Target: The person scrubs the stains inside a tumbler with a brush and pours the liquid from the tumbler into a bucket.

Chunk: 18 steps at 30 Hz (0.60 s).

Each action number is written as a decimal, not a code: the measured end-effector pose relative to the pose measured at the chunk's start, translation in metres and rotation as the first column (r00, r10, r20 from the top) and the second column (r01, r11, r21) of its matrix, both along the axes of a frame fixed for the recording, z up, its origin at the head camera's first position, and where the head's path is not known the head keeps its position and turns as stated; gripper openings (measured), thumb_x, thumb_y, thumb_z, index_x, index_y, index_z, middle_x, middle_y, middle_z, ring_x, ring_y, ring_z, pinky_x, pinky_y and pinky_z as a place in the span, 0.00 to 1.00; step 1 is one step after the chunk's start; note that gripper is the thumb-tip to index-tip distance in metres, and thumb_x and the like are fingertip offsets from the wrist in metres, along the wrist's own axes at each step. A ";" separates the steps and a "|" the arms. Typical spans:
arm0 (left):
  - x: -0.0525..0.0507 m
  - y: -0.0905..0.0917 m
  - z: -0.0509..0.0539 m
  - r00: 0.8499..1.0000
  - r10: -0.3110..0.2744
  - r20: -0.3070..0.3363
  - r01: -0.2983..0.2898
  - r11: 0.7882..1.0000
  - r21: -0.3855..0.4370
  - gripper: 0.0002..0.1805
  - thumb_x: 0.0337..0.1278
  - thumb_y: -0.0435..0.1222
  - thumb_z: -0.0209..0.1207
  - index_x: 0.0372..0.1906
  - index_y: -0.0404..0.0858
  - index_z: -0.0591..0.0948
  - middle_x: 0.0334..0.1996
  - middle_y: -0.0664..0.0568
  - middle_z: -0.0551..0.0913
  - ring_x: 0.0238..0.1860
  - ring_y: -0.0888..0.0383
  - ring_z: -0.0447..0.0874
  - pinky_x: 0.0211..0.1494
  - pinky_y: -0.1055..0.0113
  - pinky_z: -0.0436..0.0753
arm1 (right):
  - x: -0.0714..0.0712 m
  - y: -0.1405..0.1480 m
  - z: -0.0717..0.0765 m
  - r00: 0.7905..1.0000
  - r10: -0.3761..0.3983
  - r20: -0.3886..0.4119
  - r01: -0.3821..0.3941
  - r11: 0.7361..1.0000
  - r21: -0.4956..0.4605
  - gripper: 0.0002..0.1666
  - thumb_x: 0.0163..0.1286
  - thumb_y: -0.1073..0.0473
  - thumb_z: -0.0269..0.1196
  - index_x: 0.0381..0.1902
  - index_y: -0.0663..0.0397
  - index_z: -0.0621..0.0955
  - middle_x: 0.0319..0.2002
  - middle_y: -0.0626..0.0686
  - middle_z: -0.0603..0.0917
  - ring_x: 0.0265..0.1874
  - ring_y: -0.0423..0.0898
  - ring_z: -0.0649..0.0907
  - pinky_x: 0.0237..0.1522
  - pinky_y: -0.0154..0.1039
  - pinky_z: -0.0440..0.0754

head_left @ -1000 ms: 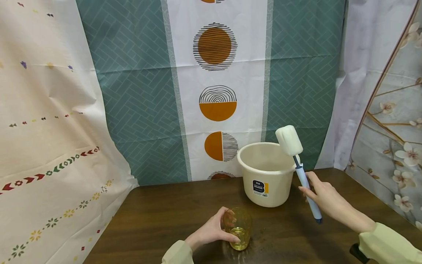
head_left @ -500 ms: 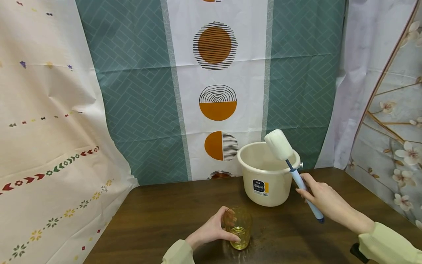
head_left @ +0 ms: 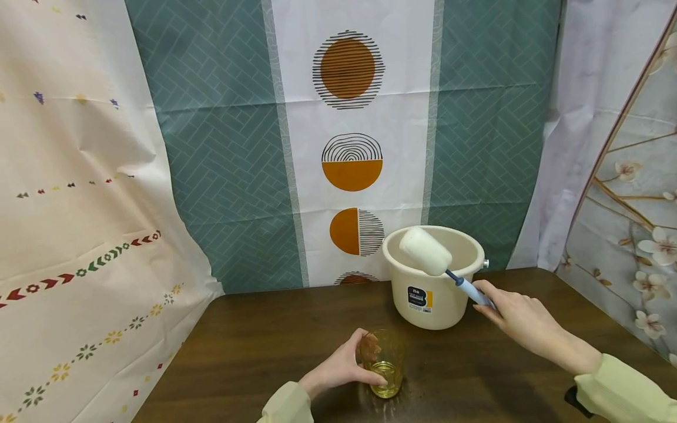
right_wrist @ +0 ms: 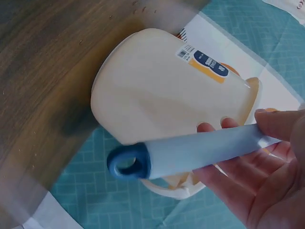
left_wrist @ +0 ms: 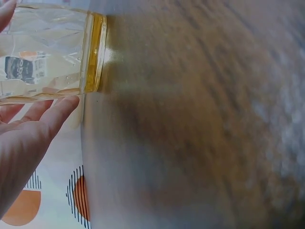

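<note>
An amber glass cup (head_left: 388, 352) stands upright on the brown table, and my left hand (head_left: 346, 364) grips it from the left side, thumb in front. In the left wrist view the faceted wall of the glass (left_wrist: 43, 52) shows, with fingers along it. My right hand (head_left: 520, 317) holds a sponge brush by its light blue handle (right_wrist: 200, 150), which ends in a dark blue loop. The brush's white sponge head (head_left: 425, 251) points left and up, in front of the mouth of a cream bucket (head_left: 428, 305). Whether sponge and rim touch, I cannot tell.
The bucket stands at the back right of the brown table (head_left: 275, 329), near the curtain (head_left: 233, 176). Small drops lie on the wood by the glass. A floral cloth (head_left: 629, 252) hangs along the right side, a patterned one (head_left: 90, 235) along the left.
The brush has tipped over to the left, its sponge head dropping from above the bucket's right rim to before its opening. My left hand and the glass have stayed put.
</note>
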State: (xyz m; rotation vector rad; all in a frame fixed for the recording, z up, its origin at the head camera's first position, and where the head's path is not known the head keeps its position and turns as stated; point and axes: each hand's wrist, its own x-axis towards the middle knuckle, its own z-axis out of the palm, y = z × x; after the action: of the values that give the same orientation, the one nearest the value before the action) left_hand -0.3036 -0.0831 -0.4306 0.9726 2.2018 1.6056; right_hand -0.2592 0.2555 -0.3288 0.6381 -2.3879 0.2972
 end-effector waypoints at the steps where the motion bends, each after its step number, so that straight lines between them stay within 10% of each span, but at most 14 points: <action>1: 0.000 0.000 0.000 1.000 0.000 0.000 0.000 1.000 0.001 0.33 0.38 0.33 0.70 0.51 0.35 0.65 0.45 0.46 0.74 0.45 0.50 0.75 0.44 0.66 0.73 | 0.000 0.000 0.000 1.000 -0.005 -0.009 0.005 1.000 0.009 0.23 0.53 0.61 0.68 0.44 0.46 0.71 0.22 0.39 0.73 0.15 0.35 0.66 0.10 0.34 0.60; 18: 0.003 0.000 0.005 0.999 -0.015 0.045 0.015 1.000 0.012 0.33 0.40 0.34 0.69 0.51 0.34 0.64 0.45 0.47 0.74 0.47 0.51 0.74 0.44 0.65 0.73 | 0.000 0.004 0.003 0.985 0.065 -0.158 -0.044 0.990 0.135 0.23 0.50 0.59 0.67 0.45 0.43 0.72 0.23 0.37 0.72 0.14 0.31 0.67 0.09 0.31 0.59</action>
State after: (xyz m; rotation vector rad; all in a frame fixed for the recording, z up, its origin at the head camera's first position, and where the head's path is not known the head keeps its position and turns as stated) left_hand -0.3003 -0.0831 -0.4259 0.9444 2.1527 1.6198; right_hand -0.2593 0.2598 -0.3256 0.7594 -2.2490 0.1067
